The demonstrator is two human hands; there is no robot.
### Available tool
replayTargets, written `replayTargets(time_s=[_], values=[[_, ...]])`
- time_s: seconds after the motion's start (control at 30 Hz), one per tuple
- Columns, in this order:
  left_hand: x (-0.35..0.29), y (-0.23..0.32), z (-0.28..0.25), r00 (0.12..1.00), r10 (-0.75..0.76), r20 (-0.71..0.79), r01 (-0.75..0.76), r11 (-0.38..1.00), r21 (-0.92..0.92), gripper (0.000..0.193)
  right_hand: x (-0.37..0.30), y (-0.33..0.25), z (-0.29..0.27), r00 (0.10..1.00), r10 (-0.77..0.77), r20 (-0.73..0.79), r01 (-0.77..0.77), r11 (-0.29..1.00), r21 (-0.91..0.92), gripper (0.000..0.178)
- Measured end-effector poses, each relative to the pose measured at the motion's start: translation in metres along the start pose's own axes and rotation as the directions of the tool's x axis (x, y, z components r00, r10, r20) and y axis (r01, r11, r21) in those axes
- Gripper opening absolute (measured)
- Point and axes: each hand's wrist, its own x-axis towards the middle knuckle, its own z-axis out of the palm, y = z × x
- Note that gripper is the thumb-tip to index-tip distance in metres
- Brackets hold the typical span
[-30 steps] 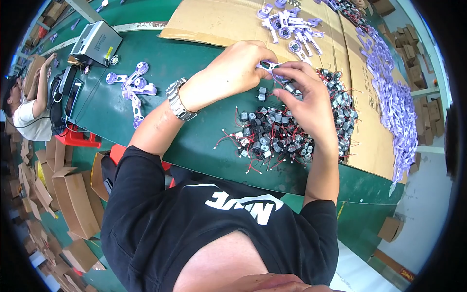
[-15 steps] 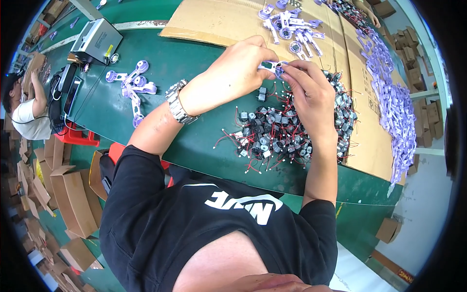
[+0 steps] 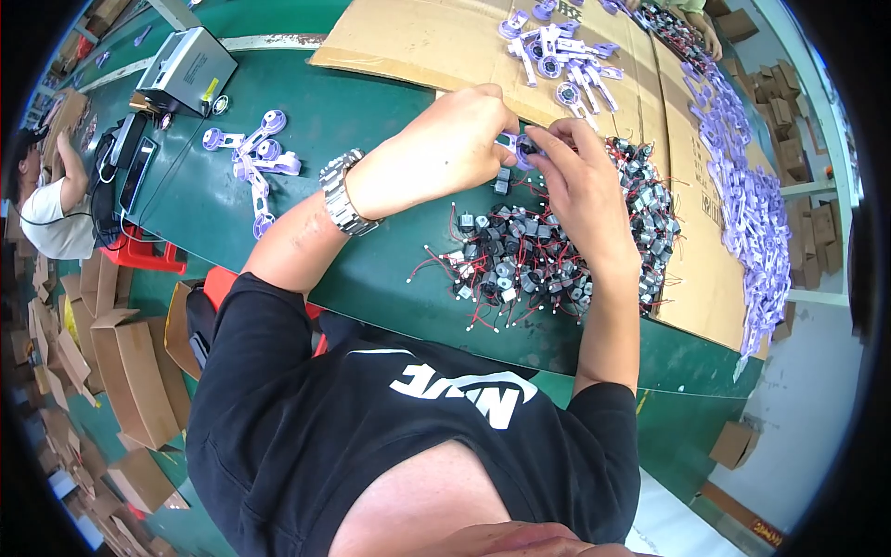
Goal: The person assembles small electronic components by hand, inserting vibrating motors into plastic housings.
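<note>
My left hand (image 3: 455, 139) pinches one end of a small purple plastic part (image 3: 520, 160) with a ring-shaped head, held above the table. My right hand (image 3: 587, 186) is closed at that ring, thumb and fingers on a small dark piece (image 3: 527, 147) at its opening. Fingers partly cover the piece, so its exact kind does not show. Below and around the right wrist lies a heap of small motors (image 3: 520, 251) with red wires. One single motor (image 3: 502, 181) stands just under the left fingertips.
Several purple parts (image 3: 255, 162) lie on the green table (image 3: 371, 107) at left, near a grey metal box (image 3: 186, 70). Flat cardboard (image 3: 399, 46) carries more purple parts (image 3: 561, 51) at the far side. A long purple pile (image 3: 756, 232) runs along the right. Another person (image 3: 56, 200) is at far left.
Both hands have come slightly down and nearer with the purple part. A dark piece now shows at its ring, between my right fingers. The heap and loose parts stay in place.
</note>
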Motion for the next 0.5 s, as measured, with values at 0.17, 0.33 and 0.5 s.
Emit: replayTargets(time_s=[0.17,0.33,0.5], values=[[-0.001,0.004,-0.004,0.998,0.034,0.056,-0.033,0.999,-0.020,0.030,-0.002,0.010,0.003,0.995,-0.096,0.006,0.096,0.992,-0.076,0.038],[-0.001,0.003,-0.003,0.993,0.002,0.119,0.002,0.999,-0.034,0.031,-0.001,0.007,-0.001,0.992,-0.107,0.070,0.111,0.992,-0.055,0.034],[0.000,0.006,-0.003,0.968,-0.054,0.245,0.063,0.998,-0.029,0.029,-0.002,0.009,-0.001,0.990,-0.087,0.110,0.087,0.996,-0.002,0.029]])
